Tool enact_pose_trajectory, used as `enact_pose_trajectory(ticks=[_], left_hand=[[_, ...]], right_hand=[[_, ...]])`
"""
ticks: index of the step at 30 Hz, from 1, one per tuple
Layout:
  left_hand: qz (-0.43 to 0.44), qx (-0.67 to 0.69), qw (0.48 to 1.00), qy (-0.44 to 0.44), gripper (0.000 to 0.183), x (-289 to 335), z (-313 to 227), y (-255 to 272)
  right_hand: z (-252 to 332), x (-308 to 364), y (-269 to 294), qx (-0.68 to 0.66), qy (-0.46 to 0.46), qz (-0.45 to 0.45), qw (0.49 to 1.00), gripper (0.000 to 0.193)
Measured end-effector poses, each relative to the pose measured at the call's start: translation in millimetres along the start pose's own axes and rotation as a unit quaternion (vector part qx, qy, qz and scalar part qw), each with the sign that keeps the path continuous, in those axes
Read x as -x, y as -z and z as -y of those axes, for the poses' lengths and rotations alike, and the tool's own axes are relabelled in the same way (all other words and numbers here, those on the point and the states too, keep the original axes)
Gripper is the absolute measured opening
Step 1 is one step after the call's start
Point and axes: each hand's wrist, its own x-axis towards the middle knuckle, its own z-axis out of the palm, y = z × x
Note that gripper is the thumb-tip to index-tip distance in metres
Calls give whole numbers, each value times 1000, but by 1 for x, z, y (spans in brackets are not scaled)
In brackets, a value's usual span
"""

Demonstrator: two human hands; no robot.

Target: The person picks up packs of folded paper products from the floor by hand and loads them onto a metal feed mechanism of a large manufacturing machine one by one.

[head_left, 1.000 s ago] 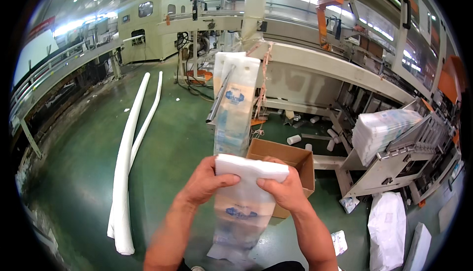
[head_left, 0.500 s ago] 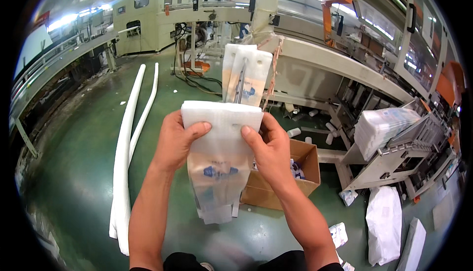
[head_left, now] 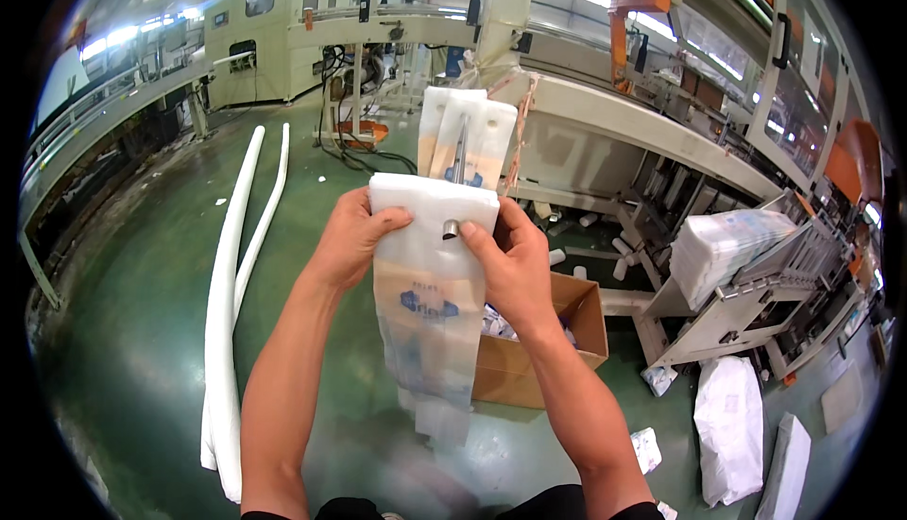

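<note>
Hanging between two hands, head view: one stack of translucent plastic bags (head_left: 427,274), white along its top. Markings: blue emblem with small lettering over a peach-coloured band; peach and some blue also on the further bags (head_left: 497,133) behind. Orientation: long axis near vertical, top edge uppermost, lower ends loose above the green floor (head_left: 142,331). Metal rod (head_left: 460,156): hollow end showing through the stack's near face. Left hand (head_left: 345,241): clamped on the upper left edge, thumb in front. Right hand (head_left: 518,260): clamped on the upper right edge, thumb beside the rod end. Forearms: rising from the lower edge, slanting inward. Cardboard box (head_left: 510,378): right of the stack, partly behind the right forearm.
</note>
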Motion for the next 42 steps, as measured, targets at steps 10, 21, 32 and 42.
enact_pose_trajectory(ticks=[10, 21, 32, 42], left_hand=[[5, -67, 998, -18, 28, -95, 28, 17], [-13, -194, 981, -12, 28, -243, 55, 36], [-73, -238, 961, -117, 61, -278, 159, 101], [256, -215, 718, 611, 38, 258, 291, 193]], right_hand=[[-66, -87, 22, 174, 28, -65, 982, 34], [-123, -202, 33, 330, -17, -118, 937, 32], [-122, -129, 79, 363, 74, -138, 918, 25], [-92, 536, 312, 457, -569, 32, 682, 40]])
